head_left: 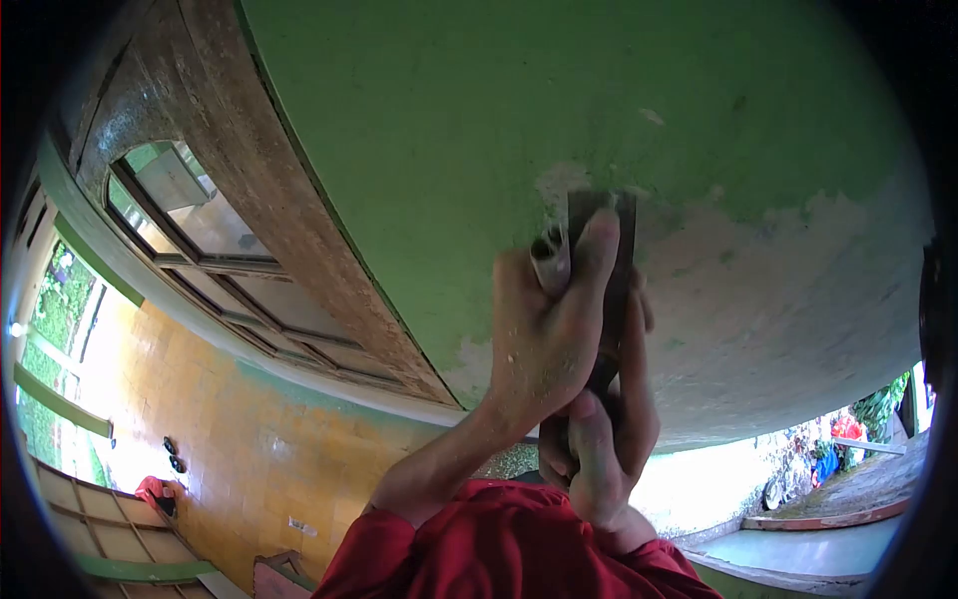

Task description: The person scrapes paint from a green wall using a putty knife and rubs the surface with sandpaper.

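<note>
A flat dark scraper [626, 235] rests with its upper edge against a green wall [449, 130], where paint is peeled and pale patches show. My left hand [547, 324] is closed on the scraper's blade, its thumb lying along the flat face; a rolled, greyish piece [550, 262] sits beside that thumb. Lower down, my right hand [604, 454] is wrapped round the scraper's handle, with its thumb pointing up and some fingers behind the tool. Right of the blade spreads a large bare grey patch [758, 290].
A wooden-framed window [210, 240] is at the left. Below lies a yellowish tiled floor [239, 429] with dark footwear [174, 455] and a red item [157, 491]. Plants and coloured objects [824, 463] show at the lower right.
</note>
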The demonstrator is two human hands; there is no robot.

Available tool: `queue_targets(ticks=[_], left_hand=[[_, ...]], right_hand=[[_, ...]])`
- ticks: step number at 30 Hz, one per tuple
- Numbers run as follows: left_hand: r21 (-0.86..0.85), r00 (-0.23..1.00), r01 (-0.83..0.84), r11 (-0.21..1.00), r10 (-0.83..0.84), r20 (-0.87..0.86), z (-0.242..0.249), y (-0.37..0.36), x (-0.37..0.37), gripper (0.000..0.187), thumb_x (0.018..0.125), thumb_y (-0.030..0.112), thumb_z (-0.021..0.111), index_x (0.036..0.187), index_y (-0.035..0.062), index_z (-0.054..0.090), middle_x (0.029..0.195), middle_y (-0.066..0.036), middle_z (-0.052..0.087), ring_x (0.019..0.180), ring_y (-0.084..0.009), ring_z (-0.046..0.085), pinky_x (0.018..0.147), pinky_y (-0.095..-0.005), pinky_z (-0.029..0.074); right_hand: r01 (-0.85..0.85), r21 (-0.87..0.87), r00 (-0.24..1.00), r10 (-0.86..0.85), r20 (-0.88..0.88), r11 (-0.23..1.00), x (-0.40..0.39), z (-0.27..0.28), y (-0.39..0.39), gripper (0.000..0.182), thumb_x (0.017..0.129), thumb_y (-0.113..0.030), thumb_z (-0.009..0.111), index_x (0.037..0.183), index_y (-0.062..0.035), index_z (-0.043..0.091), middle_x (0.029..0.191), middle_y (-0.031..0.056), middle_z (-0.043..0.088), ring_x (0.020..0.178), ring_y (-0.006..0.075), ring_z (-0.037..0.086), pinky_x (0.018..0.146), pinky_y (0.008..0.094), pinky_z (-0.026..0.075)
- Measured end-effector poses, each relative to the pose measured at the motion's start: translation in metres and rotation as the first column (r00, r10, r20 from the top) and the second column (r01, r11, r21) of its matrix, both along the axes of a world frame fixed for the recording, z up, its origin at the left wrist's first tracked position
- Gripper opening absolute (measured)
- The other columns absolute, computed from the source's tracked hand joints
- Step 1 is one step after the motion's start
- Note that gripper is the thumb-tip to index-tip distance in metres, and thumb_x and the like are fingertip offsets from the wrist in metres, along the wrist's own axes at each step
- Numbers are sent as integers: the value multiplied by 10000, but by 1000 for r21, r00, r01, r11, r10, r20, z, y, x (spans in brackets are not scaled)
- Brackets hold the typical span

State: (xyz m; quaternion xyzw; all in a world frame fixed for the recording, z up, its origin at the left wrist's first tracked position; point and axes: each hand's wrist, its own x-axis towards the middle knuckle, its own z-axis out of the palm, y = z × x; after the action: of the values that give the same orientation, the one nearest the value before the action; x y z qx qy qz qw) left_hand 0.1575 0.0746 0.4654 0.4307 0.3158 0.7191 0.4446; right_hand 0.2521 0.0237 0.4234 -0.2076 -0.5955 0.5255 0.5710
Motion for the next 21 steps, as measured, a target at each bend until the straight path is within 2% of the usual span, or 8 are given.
queue_targets(ticks=[2, 5, 7, 8, 10, 12, 18, 21], left_hand=[[-10, 1000, 16, 1000, -16, -11, 9, -1, -3, 342, 1007, 208, 525, 731, 8, 563, 606, -42, 592, 528, -116, 595, 446, -261, 429], [-30, 1000, -7, 1000, 7, -22, 0, -6, -6, 344, 1008, 211, 524, 732, 10, 568, 606, -40, 593, 530, -113, 594, 449, -260, 430], [-46, 1000, -25, 999, 25, -20, -6, -3, -8, 347, 1009, 215, 523, 734, 9, 572, 605, -39, 595, 529, -111, 592, 451, -258, 429], [-45, 1000, 8, 999, -8, 10, 1, -5, -9, 350, 1009, 218, 524, 733, 9, 574, 603, -40, 597, 526, -108, 587, 452, -257, 427], [-44, 998, 42, 998, -40, 42, -1, -6, -9, 353, 1009, 221, 524, 731, 9, 576, 602, -41, 599, 523, -105, 583, 454, -256, 426], [-57, 995, -62, 996, 57, -81, -11, -5, -9, 356, 1008, 223, 528, 727, 10, 575, 600, -42, 602, 516, -101, 573, 452, -257, 423], [-12, 996, -61, 998, 60, -72, 11, -1, -13, 327, 1007, 255, 547, 768, 36, 592, 613, -59, 618, 513, -126, 590, 468, -252, 442], [-38, 989, -132, 991, 129, -68, -17, -5, -8, 301, 1007, 237, 546, 786, 36, 579, 607, -60, 606, 514, -133, 591, 473, -255, 446]], right_hand=[[-20, -3, 1000, 20, -4, 1000, 0, 4, -4, 687, 936, -60, 386, 1525, 70, 58, 1047, 142, 612, 585, 49, 462, 523, 202, 364], [62, -54, 998, -61, 20, 997, -8, 5, -5, 678, 936, -57, 387, 1526, 69, 77, 1060, 138, 610, 586, 53, 465, 524, 201, 363], [-11, -56, 999, 14, 45, 998, -3, -9, -5, 662, 942, -60, 390, 1516, 88, 95, 1242, 190, 556, 619, 62, 494, 551, 203, 391], [-112, -192, 991, 124, 52, 975, 3, 3, -6, 652, 936, -63, 393, 1499, 119, 118, 1509, 239, 308, 692, 76, 534, 602, 209, 427], [-102, -199, 991, 116, 60, 975, 7, 0, -7, 655, 937, -66, 398, 1500, 116, 119, 1497, 237, 321, 709, 82, 538, 613, 212, 430], [-97, -197, 991, 112, 70, 976, 8, -3, -8, 660, 937, -72, 408, 1503, 110, 121, 1473, 233, 346, 743, 94, 546, 635, 219, 436], [-66, -179, 992, 84, 95, 982, 14, -17, -8, 674, 938, -90, 437, 1510, 92, 128, 1400, 221, 421, 845, 129, 571, 702, 238, 453], [-55, -131, 992, 69, 103, 990, 11, -19, 4, 682, 939, -98, 451, 1514, 83, 131, 1364, 215, 459, 897, 147, 584, 735, 247, 462]])
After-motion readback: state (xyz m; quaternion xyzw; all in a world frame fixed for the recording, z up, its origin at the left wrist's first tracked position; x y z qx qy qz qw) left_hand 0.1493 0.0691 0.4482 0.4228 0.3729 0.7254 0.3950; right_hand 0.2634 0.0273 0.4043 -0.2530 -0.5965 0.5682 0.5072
